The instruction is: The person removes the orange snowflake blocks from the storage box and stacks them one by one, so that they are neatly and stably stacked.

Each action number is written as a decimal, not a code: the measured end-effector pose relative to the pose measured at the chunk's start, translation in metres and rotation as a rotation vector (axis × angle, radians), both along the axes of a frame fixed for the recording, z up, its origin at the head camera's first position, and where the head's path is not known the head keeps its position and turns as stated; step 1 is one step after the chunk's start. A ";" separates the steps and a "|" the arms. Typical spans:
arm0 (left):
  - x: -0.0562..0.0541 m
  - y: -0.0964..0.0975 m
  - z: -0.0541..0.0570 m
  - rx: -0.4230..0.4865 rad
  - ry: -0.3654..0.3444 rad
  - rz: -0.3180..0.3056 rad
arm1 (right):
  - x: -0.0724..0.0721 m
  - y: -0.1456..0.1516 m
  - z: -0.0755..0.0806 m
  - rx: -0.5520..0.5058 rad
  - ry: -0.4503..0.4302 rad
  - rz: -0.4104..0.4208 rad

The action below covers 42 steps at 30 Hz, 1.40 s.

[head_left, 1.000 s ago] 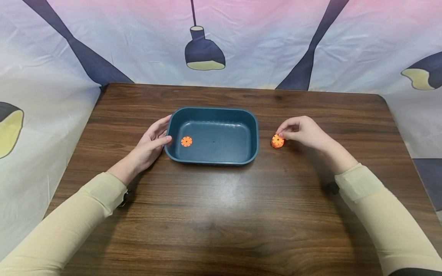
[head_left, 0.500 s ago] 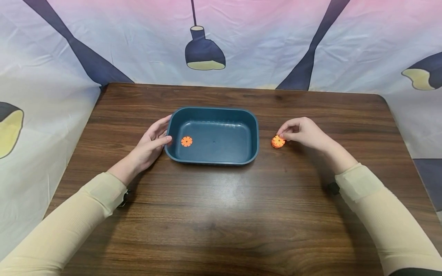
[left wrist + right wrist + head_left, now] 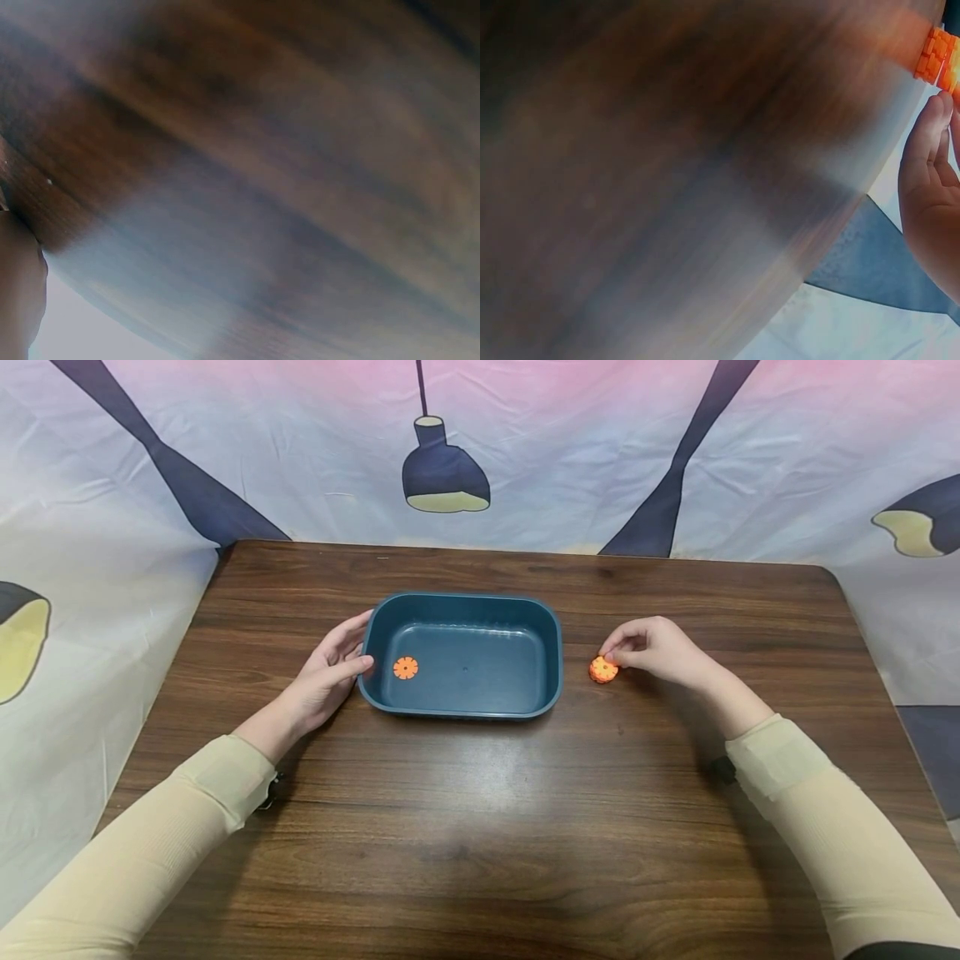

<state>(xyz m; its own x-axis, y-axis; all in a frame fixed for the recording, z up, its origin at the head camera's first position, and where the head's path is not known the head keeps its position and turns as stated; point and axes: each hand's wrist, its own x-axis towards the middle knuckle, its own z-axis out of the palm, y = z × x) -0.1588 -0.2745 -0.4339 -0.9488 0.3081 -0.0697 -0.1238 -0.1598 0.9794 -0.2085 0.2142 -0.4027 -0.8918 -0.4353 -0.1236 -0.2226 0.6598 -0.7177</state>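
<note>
A dark teal plastic basin [image 3: 487, 672] sits on the wooden table, with one orange notched disc [image 3: 406, 668] lying flat near its left end. My left hand [image 3: 322, 679] holds the basin's left side, thumb at the rim and fingers along the outer wall. To the right of the basin is a small stack of orange notched discs [image 3: 600, 678]. Thumb and fingertips of my right hand [image 3: 656, 652] pinch the top disc [image 3: 604, 667] at its far right edge. The right wrist view catches the stack [image 3: 931, 56] just beyond the fingertips.
The brown wooden table [image 3: 480, 827] stretches in front of both arms. Behind it hangs a printed cloth backdrop [image 3: 540, 468] with lamp drawings, meeting the table's back edge. Mostly blurred tabletop [image 3: 247, 187] fills the left wrist view.
My right hand has sunk very slightly at the stack, its fingertips still on the top disc. The left hand and the basin have stayed put.
</note>
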 end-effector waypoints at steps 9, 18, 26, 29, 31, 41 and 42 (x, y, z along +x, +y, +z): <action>0.001 0.000 0.001 0.002 -0.008 0.002 | 0.000 0.000 0.001 0.005 0.005 0.003; 0.001 -0.001 0.002 -0.009 -0.014 0.004 | -0.004 -0.011 0.019 -0.006 0.036 -0.009; 0.000 -0.001 0.002 -0.019 -0.010 -0.004 | -0.010 -0.032 0.034 -0.063 0.065 0.016; -0.001 -0.001 0.002 -0.023 -0.008 -0.004 | -0.013 -0.044 0.037 -0.079 0.082 0.046; -0.001 -0.001 0.002 -0.024 -0.008 -0.004 | -0.014 -0.052 0.038 -0.097 0.087 0.068; -0.001 -0.001 0.001 -0.018 -0.012 0.000 | -0.016 -0.097 0.044 -0.161 0.069 0.164; -0.001 -0.001 0.002 -0.018 -0.013 0.000 | -0.017 -0.100 0.044 -0.164 0.067 0.171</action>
<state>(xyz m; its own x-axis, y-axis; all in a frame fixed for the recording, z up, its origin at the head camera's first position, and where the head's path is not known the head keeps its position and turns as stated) -0.1598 -0.2750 -0.4324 -0.9476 0.3071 -0.0878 -0.1370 -0.1424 0.9803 -0.2251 0.1138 -0.3586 -0.8069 -0.5904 0.0177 -0.3717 0.4842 -0.7921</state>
